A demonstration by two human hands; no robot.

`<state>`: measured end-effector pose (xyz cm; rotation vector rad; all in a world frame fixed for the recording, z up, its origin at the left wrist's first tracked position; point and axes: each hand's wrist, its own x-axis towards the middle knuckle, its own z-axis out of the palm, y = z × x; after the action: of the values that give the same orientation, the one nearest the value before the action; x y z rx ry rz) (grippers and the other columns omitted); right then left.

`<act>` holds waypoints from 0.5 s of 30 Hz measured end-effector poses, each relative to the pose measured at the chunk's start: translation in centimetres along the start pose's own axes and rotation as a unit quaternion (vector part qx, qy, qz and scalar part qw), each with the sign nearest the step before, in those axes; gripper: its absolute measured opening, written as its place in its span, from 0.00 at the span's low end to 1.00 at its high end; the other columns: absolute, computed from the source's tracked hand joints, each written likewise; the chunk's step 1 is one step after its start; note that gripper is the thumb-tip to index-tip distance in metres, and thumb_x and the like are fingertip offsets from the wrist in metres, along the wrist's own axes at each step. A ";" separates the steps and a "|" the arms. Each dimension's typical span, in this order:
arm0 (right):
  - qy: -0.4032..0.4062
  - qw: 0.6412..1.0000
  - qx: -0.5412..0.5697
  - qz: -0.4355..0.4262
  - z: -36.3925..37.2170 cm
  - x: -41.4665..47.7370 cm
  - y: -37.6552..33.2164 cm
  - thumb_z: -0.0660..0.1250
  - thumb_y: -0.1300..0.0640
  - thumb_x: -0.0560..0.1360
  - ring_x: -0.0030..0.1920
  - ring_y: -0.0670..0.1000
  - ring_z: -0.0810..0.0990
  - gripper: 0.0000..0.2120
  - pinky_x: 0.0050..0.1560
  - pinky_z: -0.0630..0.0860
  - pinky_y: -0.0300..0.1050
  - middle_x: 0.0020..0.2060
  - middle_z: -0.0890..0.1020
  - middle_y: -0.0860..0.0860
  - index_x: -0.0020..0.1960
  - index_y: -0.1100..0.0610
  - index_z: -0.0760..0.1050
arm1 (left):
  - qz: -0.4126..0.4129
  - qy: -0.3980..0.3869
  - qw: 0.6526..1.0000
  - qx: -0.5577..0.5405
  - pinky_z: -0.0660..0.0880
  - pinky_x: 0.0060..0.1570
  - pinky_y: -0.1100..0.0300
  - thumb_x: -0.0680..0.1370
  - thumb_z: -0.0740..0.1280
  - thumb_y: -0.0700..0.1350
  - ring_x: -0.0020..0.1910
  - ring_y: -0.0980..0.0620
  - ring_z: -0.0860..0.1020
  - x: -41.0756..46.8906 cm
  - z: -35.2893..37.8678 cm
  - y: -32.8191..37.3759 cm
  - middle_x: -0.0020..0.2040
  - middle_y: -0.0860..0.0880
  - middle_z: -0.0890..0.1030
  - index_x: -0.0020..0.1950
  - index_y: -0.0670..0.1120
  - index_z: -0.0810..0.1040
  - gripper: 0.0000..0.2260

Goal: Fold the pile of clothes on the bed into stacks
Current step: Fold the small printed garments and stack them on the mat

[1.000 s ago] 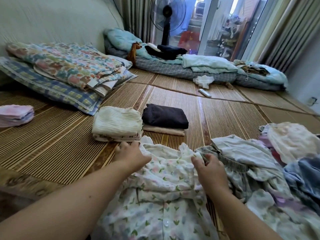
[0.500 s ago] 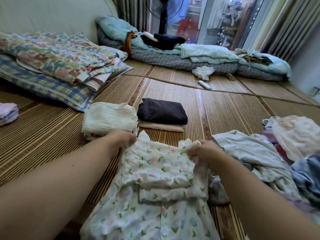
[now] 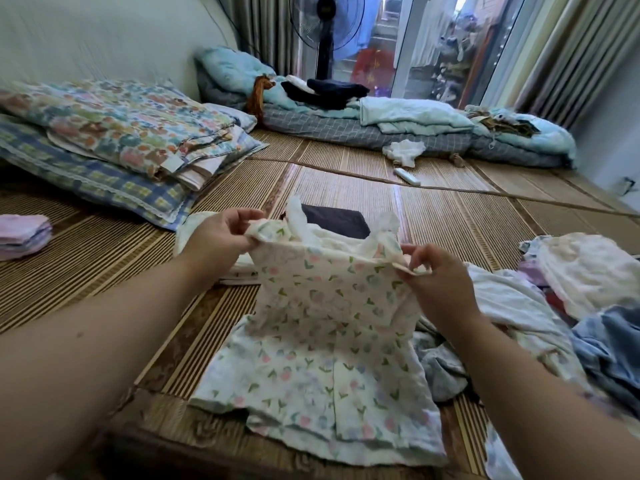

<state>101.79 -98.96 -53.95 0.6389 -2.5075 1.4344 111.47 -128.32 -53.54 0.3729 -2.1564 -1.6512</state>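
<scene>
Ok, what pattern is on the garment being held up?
The garment is cream with small pink and blue tulips; head view.

A home bedroom: a woven bamboo sleeping mat [image 3: 450, 216] covers the bed, with floral quilted bedding [image 3: 114, 123] folded by the wall, a black standing fan [image 3: 325, 32], and grey curtains [image 3: 568, 46].

standing fan [image 3: 324, 46] (white remote [image 3: 407, 176] nearer)
</scene>
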 end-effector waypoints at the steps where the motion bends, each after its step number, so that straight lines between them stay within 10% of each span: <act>1: -0.007 0.999 -0.024 -0.032 -0.4 -1.6 0.1 0.75 0.67 0.67 0.47 0.37 0.77 0.20 0.43 0.68 0.22 0.46 0.80 0.42 0.32 0.48 0.68 | 0.006 -0.028 1.000 0.006 0.74 0.33 0.73 0.74 0.70 0.33 0.38 0.64 0.82 -1.4 -0.5 -0.4 0.42 0.59 0.85 0.49 0.56 0.82 0.16; 10: -0.257 0.962 -0.091 0.002 -1.8 -13.9 5.7 0.73 0.70 0.67 0.52 0.44 0.78 0.23 0.48 0.70 0.33 0.44 0.77 0.47 0.30 0.46 0.67 | -0.081 -0.218 0.911 0.340 0.71 0.41 0.73 0.72 0.69 0.37 0.41 0.66 0.79 -10.8 -2.6 -7.5 0.39 0.63 0.81 0.41 0.66 0.81 0.21; 15: -0.173 0.964 0.043 0.197 -2.0 -14.3 5.2 0.63 0.72 0.71 0.53 0.62 0.81 0.14 0.46 0.75 0.51 0.40 0.83 0.59 0.35 0.54 0.74 | -0.106 -0.178 0.872 0.445 0.68 0.36 0.64 0.73 0.65 0.36 0.43 0.62 0.74 -10.7 -2.1 -6.9 0.42 0.60 0.78 0.32 0.59 0.81 0.18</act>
<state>112.12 -91.03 -62.12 0.4504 -2.9903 1.6956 121.71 -127.26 -61.34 0.6020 -3.1767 -0.7193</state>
